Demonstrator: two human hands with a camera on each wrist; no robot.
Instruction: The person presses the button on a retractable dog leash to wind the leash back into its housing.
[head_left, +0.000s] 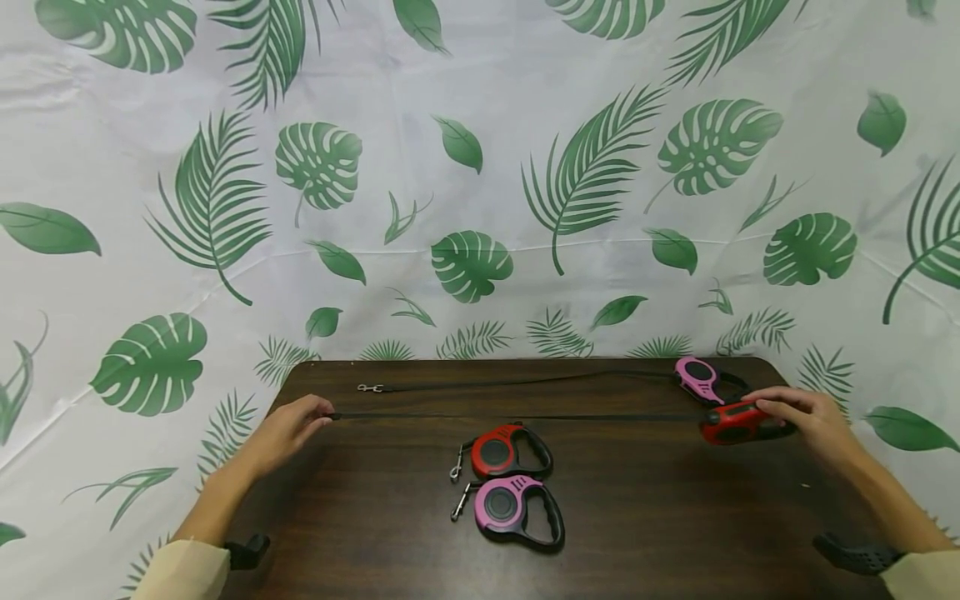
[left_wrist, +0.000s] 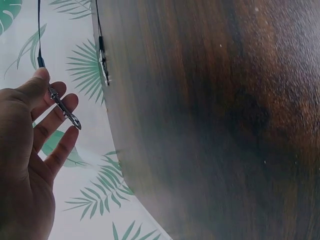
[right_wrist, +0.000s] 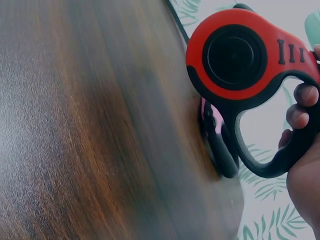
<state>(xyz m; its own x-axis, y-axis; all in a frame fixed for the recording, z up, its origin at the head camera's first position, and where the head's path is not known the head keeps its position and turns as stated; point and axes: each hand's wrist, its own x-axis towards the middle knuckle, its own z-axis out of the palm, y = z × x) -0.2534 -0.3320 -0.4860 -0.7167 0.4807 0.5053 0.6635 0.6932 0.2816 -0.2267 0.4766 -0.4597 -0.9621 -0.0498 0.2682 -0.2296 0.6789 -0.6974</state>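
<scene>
Across the table (head_left: 375, 517), the cord (head_left: 525, 416) runs left-right: left hand (head_left: 288, 429) pinches its clip (left_wrist: 64, 107), right hand (head_left: 806, 417) grips the red leash (head_left: 731, 423).

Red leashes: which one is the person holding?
The red leash at the table's right edge, gripped by the right hand; the other red leash lies untouched mid-table.

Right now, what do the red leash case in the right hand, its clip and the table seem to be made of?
Red leash case: probably hard plastic, smooth red shell with a matte black handle.
Clip, pinched by the left hand: metal, by its silvery shine.
Table: dark wood or wood-look laminate; streaky grain, mild gloss.
</scene>
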